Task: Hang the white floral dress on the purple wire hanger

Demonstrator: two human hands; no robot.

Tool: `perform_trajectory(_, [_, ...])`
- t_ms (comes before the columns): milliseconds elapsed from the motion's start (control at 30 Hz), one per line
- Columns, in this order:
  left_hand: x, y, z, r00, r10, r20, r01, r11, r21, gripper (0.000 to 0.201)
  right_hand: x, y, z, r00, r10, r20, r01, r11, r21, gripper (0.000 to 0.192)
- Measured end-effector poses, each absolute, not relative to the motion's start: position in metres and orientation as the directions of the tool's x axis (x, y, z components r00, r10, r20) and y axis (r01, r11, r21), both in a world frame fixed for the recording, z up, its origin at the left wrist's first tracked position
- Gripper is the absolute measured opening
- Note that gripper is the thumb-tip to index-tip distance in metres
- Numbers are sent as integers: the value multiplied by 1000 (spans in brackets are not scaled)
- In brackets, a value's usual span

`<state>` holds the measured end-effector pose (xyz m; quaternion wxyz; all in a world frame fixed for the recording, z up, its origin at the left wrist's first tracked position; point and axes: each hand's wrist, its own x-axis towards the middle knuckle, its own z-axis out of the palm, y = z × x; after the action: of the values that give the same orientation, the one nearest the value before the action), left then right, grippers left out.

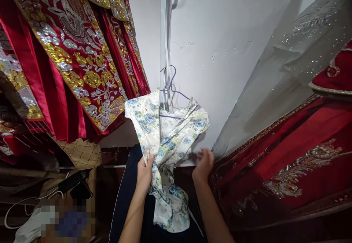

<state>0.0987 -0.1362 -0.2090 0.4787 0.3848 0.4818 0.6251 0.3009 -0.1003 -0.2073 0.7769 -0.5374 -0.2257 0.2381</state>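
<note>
A white wrap-style garment with blue and yellow-green flowers (148, 122) hangs on a thin purple wire hanger (173, 76) in front of the wall. At its waist, on the left side, my left hand (145, 169) pinches the front edge, thumb on top of the cloth. My right hand (204, 163) is just right of the garment, apart from it, with loosely bent fingers and nothing visible in them. Below the waist the cloth bunches and twists, and a thin tie (195, 222) dangles at the lower right.
Red gowns with gold and silver embroidery (90, 66) hang at the left. On the right are a sheer sparkly veil-like fabric (275, 66) and a beaded red garment (310, 155). A white strap (166, 33) runs down the white wall (220, 26). Cables (35, 199) lie lower left.
</note>
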Motion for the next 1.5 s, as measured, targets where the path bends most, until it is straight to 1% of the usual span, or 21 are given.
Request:
perform_trajectory(33, [103,-140,-209,-216,976,34,-215,-81,973,53,303,-110,-206,806,582,110,-97,313,-945,22])
perform_trajectory(67, [108,-145,-209,-177,983,48,-200,-84,976,50,302,-118,-203,773,618,141,-72,306,-949,21])
perform_trajectory(100, [113,-149,-208,-133,989,61,-183,-85,979,47,298,-124,-199,669,722,177,-52,283,-958,22])
perform_trajectory(167, [121,-155,-209,-45,996,78,-138,-83,987,42,284,-132,-188,267,944,193,9,198,-980,31])
perform_trajectory(200, [123,-158,-209,-10,997,80,-115,-81,990,40,277,-133,-183,87,982,170,56,166,-985,36])
perform_trajectory(267, [124,-160,-211,26,996,81,-77,-79,994,39,265,-134,-175,-29,988,155,157,158,-975,44])
perform_trajectory(333, [120,-161,-213,-14,993,113,-41,-114,993,37,260,-135,-170,-21,983,182,204,183,-962,48])
perform_trajectory(400, [114,-164,-212,-220,953,208,48,-202,978,31,260,-139,-167,-76,981,180,189,191,-963,49])
perform_trajectory(467, [110,-167,-208,-497,794,350,202,-286,937,35,263,-144,-164,-122,980,158,138,174,-975,49])
perform_trajectory(500, [110,-169,-205,-571,704,422,286,-311,906,40,263,-146,-161,-129,980,150,112,165,-980,47])
perform_trajectory(533, [112,-170,-200,-570,663,485,357,-331,873,42,264,-148,-159,-141,979,144,93,158,-983,46])
perform_trajectory(600, [118,-171,-191,-399,722,565,443,-388,808,37,263,-149,-153,-184,974,131,76,147,-986,43])
perform_trajectory(700, [130,-167,-178,-100,822,560,471,-457,755,31,263,-150,-144,-211,973,94,93,116,-989,40])
perform_trajectory(867, [140,-159,-169,30,896,444,541,-388,746,12,274,-146,-135,-264,965,0,124,34,-992,37])
perform_trajectory(933, [142,-159,-171,44,902,429,586,-371,721,14,281,-137,-128,-296,954,-52,121,-16,-993,35])
perform_trajectory(1000, [146,-160,-175,44,896,441,623,-370,689,19,290,-120,-114,-260,963,-65,87,-43,-995,36])
perform_trajectory(1133, [151,-158,-185,101,904,416,664,-373,648,23,300,-70,-54,-157,983,93,-61,84,-995,35])
perform_trajectory(1267, [147,-149,-186,162,954,253,710,-291,642,23,291,-39,11,3,961,275,-176,271,-946,26])
perform_trajectory(1367, [137,-139,-166,212,966,149,729,-258,634,19,278,-40,24,2,941,338,-159,334,-929,28])
perform_trajectory(1433, [130,-129,-138,238,949,207,670,-315,673,11,272,-49,17,-54,923,380,-107,373,-922,31])
perform_trajectory(1500, [123,-114,-101,188,896,402,546,-436,715,22,269,-60,8,-103,905,413,-40,412,-911,33])
